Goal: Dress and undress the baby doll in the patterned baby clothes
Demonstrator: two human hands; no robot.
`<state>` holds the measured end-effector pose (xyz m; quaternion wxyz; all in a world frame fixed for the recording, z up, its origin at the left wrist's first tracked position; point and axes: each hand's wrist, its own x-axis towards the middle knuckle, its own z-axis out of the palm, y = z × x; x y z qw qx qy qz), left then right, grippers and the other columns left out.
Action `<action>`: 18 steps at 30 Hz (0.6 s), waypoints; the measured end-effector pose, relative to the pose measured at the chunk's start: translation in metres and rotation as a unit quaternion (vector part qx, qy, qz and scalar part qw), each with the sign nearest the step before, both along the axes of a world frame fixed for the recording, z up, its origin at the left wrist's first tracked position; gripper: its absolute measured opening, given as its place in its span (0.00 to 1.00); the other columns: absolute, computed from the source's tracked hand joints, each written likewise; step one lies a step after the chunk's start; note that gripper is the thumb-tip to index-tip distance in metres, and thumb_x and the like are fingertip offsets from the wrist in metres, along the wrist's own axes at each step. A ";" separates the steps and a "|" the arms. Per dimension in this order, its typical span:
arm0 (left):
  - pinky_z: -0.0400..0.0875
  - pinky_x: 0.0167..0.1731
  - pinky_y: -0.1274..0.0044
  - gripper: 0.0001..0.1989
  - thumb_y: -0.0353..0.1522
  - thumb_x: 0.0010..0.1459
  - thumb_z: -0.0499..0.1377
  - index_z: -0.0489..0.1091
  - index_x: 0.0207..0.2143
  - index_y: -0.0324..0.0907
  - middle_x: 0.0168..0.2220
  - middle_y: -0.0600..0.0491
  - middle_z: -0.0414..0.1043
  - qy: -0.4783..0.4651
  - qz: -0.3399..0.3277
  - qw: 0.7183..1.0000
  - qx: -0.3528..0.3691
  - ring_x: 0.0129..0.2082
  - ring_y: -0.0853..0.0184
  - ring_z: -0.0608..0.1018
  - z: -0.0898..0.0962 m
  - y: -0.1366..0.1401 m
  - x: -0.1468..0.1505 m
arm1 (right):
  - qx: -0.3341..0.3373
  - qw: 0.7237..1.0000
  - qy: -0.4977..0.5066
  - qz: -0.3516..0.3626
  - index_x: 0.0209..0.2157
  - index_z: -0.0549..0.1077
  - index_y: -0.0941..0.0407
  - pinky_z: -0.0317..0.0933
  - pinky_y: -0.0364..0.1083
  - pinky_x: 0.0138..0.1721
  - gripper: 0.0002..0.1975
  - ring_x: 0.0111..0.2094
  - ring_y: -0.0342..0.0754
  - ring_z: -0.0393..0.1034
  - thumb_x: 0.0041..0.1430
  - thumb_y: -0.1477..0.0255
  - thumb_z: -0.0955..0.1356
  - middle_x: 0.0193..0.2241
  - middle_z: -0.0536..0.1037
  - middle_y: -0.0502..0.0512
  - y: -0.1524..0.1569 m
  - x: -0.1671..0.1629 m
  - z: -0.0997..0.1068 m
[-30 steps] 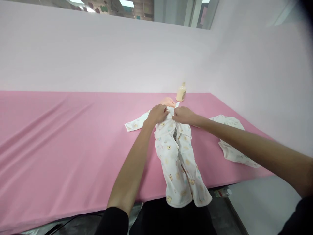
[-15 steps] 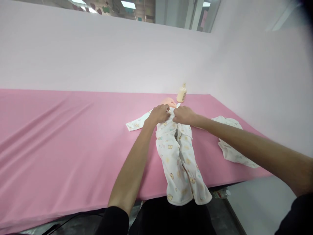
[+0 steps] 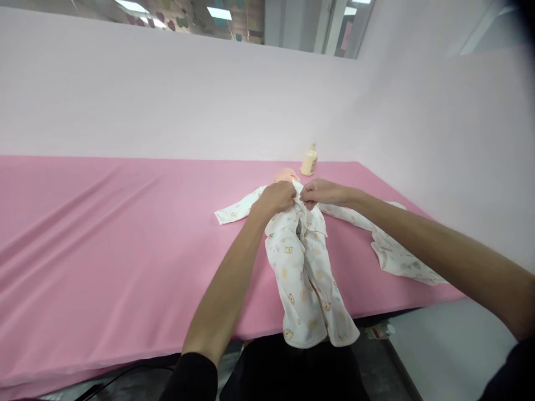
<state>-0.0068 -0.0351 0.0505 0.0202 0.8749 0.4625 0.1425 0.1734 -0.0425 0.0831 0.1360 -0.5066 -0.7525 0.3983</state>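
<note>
A white baby romper (image 3: 289, 262) with small bear prints lies face up, its legs hanging over the table's near edge and its sleeves spread to both sides. Above its collar shows the peach-coloured head of what looks like a doll (image 3: 286, 174). My left hand (image 3: 279, 198) is closed on the cloth at the chest, back of the hand up. Just to its right, my right hand (image 3: 320, 192) pinches the other side of the front opening near the collar. The fastening between the fingers is too small to make out.
The pink-covered table (image 3: 104, 239) meets a white wall at the back and right. A cream pump bottle (image 3: 309, 160) stands behind the head. Another white printed garment (image 3: 403, 257) lies crumpled at right, partly behind my right forearm.
My right hand has shifted slightly right and turned, showing its pinching fingers. My left hand has moved a little right. More of the romper's right sleeve and front opening shows.
</note>
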 end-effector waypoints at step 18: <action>0.52 0.28 0.71 0.14 0.30 0.55 0.51 0.49 0.20 0.41 0.24 0.49 0.63 -0.044 0.048 0.998 -0.025 0.26 0.66 0.67 0.016 -0.005 -0.023 | 0.100 0.990 -0.043 -0.087 0.24 0.64 0.57 0.63 0.40 0.27 0.09 0.27 0.43 0.70 0.55 0.76 0.69 0.24 0.76 0.53 0.007 0.021 -0.012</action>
